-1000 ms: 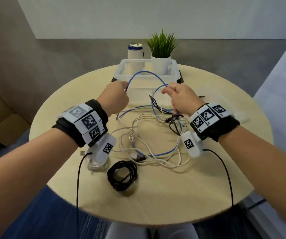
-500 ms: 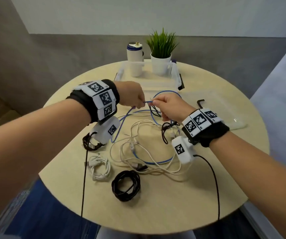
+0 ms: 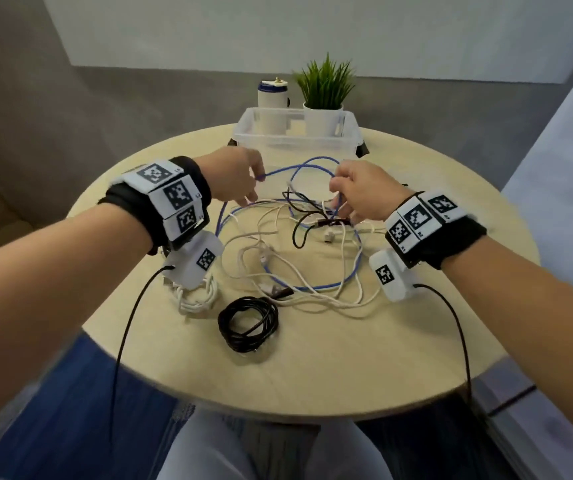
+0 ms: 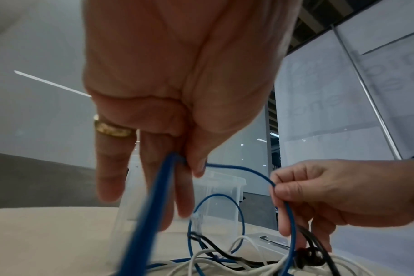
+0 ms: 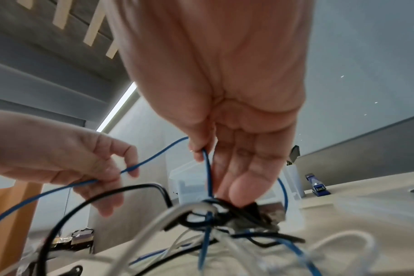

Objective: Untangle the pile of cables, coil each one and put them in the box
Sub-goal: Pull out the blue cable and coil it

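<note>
Half a second ago your hands met close together over the tangle; now they have drawn apart, and a span of the blue cable (image 3: 299, 167) arches between them just in front of the clear plastic box (image 3: 243, 133). Your left hand (image 3: 233, 174) pinches the blue cable between thumb and fingers, the other fingers hanging straight. Your right hand (image 3: 361, 192) pinches the same cable further along, its fingertips down in the knot of thin black wire (image 3: 300, 230) and white cables (image 3: 312, 299). I judge you are feeding out slack to work the blue one free; much of it still loops flat on the tabletop (image 3: 347, 358) under the white strands. The blue cable is round, smooth and springy. A black coil (image 3: 247, 323) and a white coil (image 3: 197, 295) lie beside the pile, not yet boxed.
</note>
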`<control>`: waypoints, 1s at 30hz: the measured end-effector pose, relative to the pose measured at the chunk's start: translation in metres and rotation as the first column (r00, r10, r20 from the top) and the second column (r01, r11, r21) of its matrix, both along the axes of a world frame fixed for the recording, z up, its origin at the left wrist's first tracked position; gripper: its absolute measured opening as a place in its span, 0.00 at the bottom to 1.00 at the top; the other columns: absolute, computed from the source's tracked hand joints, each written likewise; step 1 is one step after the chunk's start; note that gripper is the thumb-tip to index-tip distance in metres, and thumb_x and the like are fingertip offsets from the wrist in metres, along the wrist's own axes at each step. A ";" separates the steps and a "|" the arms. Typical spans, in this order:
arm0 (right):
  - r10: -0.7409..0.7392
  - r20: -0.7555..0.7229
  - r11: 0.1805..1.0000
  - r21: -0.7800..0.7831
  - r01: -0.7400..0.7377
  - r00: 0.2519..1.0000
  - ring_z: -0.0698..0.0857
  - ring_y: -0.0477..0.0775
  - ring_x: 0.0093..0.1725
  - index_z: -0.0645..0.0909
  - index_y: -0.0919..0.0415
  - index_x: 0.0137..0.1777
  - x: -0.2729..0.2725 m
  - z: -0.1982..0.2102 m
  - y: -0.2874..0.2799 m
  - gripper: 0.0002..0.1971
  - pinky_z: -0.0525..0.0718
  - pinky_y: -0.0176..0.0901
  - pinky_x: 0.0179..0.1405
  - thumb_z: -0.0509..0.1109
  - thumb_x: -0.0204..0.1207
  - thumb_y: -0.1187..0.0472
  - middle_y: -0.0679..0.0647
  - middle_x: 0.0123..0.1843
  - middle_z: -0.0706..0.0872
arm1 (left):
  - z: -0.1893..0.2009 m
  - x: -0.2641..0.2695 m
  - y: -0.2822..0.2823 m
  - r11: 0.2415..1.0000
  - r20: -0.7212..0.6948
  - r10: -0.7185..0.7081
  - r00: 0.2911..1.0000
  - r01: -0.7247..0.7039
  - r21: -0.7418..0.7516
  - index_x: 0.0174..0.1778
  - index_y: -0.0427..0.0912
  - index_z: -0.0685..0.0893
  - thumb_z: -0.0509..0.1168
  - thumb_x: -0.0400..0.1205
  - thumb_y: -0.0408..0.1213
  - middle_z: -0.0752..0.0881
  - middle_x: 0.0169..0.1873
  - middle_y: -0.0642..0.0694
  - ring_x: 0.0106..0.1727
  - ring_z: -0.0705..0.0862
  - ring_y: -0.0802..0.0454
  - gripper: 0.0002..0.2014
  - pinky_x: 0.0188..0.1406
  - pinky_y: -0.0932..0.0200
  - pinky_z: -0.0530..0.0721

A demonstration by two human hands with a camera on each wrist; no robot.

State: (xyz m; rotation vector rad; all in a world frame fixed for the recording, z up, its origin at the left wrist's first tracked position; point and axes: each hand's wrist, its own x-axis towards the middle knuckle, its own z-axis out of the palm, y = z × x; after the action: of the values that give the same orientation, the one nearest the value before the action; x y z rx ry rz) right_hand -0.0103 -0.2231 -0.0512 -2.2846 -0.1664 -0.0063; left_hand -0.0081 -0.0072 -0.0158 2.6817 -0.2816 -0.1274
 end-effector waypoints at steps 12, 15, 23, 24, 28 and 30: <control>0.052 0.359 0.992 -0.125 -0.008 0.932 0.76 0.42 0.36 0.85 0.55 0.52 -0.013 0.029 0.008 0.07 0.70 0.35 0.36 0.64 0.82 0.57 0.44 0.35 0.80 | 0.012 -0.016 -0.019 0.974 0.306 -0.020 0.952 0.088 -0.210 0.44 0.43 0.84 0.62 0.83 0.36 0.86 0.34 0.47 0.26 0.81 0.57 0.06 0.21 0.71 0.79; 0.047 0.246 0.983 -0.183 -0.001 0.968 0.81 0.50 0.40 0.83 0.64 0.50 -0.012 0.020 0.006 0.08 0.81 0.41 0.42 0.64 0.81 0.61 0.51 0.38 0.83 | 0.012 -0.016 -0.022 0.922 0.297 0.028 0.955 0.090 -0.378 0.39 0.43 0.77 0.58 0.85 0.33 0.82 0.34 0.44 0.27 0.81 0.54 0.09 0.24 0.67 0.81; 0.040 0.139 0.909 -0.417 0.022 0.989 0.81 0.56 0.44 0.85 0.68 0.53 -0.014 -0.006 -0.003 0.13 0.72 0.40 0.33 0.63 0.82 0.60 0.62 0.47 0.86 | 0.016 -0.021 -0.019 0.697 0.406 0.194 0.893 0.165 -0.697 0.39 0.45 0.70 0.51 0.87 0.31 0.79 0.33 0.47 0.27 0.80 0.55 0.11 0.27 0.64 0.85; 0.017 0.168 0.921 -0.386 0.050 0.986 0.81 0.56 0.43 0.85 0.68 0.51 -0.013 -0.004 -0.004 0.12 0.72 0.40 0.34 0.63 0.82 0.60 0.61 0.45 0.85 | 0.014 -0.020 -0.017 0.699 0.406 0.204 0.891 0.157 -0.697 0.41 0.43 0.71 0.51 0.87 0.32 0.79 0.33 0.47 0.27 0.80 0.54 0.10 0.28 0.63 0.85; -0.130 0.247 0.988 0.117 0.104 0.960 0.82 0.50 0.30 0.78 0.64 0.40 -0.002 0.019 -0.007 0.10 0.82 0.41 0.30 0.60 0.83 0.65 0.61 0.38 0.84 | 0.003 -0.018 -0.004 0.775 0.311 0.187 0.932 0.055 -0.629 0.48 0.37 0.73 0.52 0.87 0.31 0.81 0.33 0.44 0.28 0.82 0.51 0.06 0.27 0.65 0.85; -0.170 0.275 0.940 0.334 0.071 0.946 0.82 0.52 0.27 0.73 0.59 0.39 0.000 0.039 -0.011 0.10 0.85 0.45 0.28 0.59 0.84 0.65 0.59 0.35 0.83 | 0.000 -0.017 0.002 0.802 0.287 0.189 0.939 0.020 -0.597 0.48 0.36 0.74 0.53 0.87 0.31 0.82 0.33 0.44 0.27 0.83 0.52 0.06 0.27 0.65 0.86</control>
State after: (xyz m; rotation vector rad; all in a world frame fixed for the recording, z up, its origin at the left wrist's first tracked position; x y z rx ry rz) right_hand -0.0101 -0.2346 -0.0124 -1.9523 -0.1673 -0.4198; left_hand -0.0253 -0.0057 -0.0159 2.0623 -0.2490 0.3930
